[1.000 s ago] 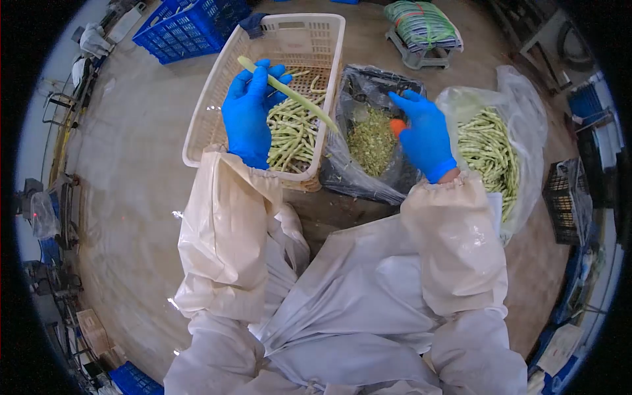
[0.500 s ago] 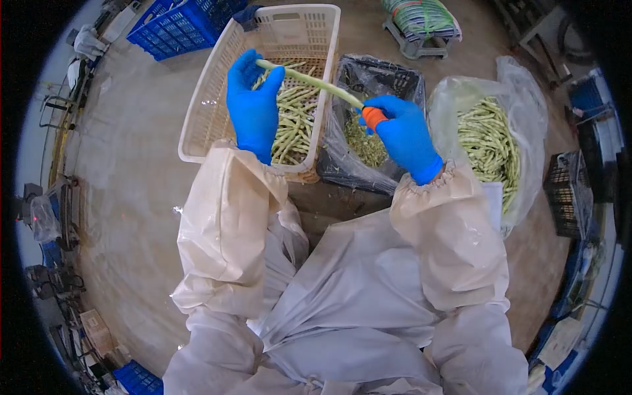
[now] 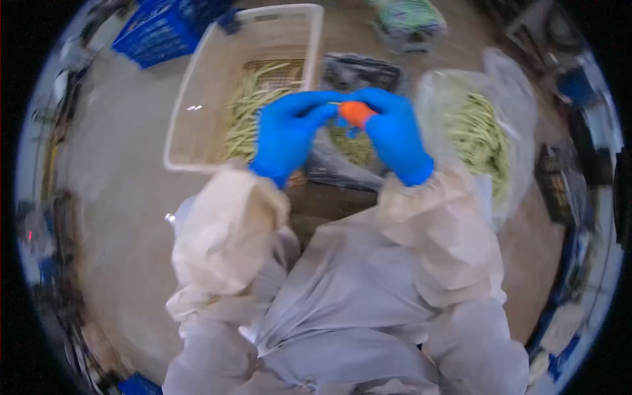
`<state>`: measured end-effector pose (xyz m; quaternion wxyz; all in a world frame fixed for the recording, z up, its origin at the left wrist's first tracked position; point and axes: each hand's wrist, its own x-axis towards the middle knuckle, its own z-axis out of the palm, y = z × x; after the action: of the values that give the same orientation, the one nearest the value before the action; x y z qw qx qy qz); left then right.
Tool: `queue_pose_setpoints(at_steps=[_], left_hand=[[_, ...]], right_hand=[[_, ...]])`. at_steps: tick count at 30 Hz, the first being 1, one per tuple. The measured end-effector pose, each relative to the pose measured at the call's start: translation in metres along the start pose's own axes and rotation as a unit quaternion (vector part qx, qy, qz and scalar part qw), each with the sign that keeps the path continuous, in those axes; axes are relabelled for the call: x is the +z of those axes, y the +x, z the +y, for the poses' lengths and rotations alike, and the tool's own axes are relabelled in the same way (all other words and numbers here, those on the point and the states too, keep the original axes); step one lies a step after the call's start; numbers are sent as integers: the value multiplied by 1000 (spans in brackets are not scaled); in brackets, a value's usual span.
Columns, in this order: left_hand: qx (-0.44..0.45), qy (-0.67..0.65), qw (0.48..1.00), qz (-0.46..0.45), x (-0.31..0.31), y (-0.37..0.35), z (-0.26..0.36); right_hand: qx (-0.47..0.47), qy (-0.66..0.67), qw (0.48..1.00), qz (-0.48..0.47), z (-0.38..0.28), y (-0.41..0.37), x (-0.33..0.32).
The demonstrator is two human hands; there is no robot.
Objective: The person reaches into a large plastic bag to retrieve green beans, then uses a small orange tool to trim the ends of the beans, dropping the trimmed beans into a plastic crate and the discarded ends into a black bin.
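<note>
My left hand point(image 3: 288, 135), in a blue glove, is closed with its fingertips pinched together. A small pale tip of a green bean point(image 3: 335, 103) shows at those fingertips; the rest of the bean is hidden. My right hand point(image 3: 400, 135), also blue-gloved, meets the left one, its fingers closed at the same spot. An orange piece point(image 3: 356, 114) sits at its thumb, looking like a thumb cover; blur hides its exact form. Below the hands is a black crate point(image 3: 342, 172) lined with clear plastic, holding green trimmings point(image 3: 355, 146).
A white basket point(image 3: 181, 125) at left holds long green beans point(image 3: 240, 128). At right, an open clear plastic bag point(image 3: 431, 112) holds more beans point(image 3: 477, 135). A blue crate point(image 3: 158, 33) stands behind the basket, and a bundled sack point(image 3: 411, 20) lies at the back.
My left hand has moved right and my right hand slightly left, so they now meet. The long bean stretched between them is now mostly hidden. The view has shifted slightly and blurred.
</note>
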<state>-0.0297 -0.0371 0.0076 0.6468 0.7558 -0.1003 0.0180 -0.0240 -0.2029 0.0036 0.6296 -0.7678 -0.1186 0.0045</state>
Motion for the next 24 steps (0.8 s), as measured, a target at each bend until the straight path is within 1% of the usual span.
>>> queue_pose_setpoints(at_steps=[2,4,6,7,8,10,11,13,14,15,16,17,20,22,24], left_hand=[[-26,-54,998,34,-1,0,-1],[-57,-88,992,69,-6,3,9],[-24,-92,986,134,-21,11,10],[10,-89,982,165,-35,16,4],[43,-86,976,197,-51,21,-2],[104,-96,966,218,-88,29,-11],[95,-64,967,226,-93,29,-12],[80,2,967,240,-100,30,-11],[49,5,970,237,-108,34,-19],[17,7,972,233,-115,37,-35],[-16,8,973,229,-111,38,-37],[-20,-2,976,216,-106,37,-37],[-39,18,988,150,-96,40,-37],[-49,18,989,137,-97,43,-41],[-56,13,990,129,-92,44,-42]], right_hand=[[-2,198,980,-6,1,1,3],[47,238,970,-31,-9,-5,1],[34,242,969,-23,3,-1,4],[24,248,968,-26,10,1,6],[-6,159,987,-5,18,3,5],[-64,-23,997,36,27,5,-1],[-105,-196,974,38,27,2,-6],[-175,-340,919,100,29,1,-9],[-207,-409,879,129,30,1,-12],[-193,-360,905,120,21,1,-19],[-179,-310,927,111,2,4,-30],[-165,-260,946,102,-13,6,-44],[-201,-225,926,225,-33,-1,-97],[-158,-199,930,265,-15,-16,-143],[-70,-229,919,313,36,-41,-189]])
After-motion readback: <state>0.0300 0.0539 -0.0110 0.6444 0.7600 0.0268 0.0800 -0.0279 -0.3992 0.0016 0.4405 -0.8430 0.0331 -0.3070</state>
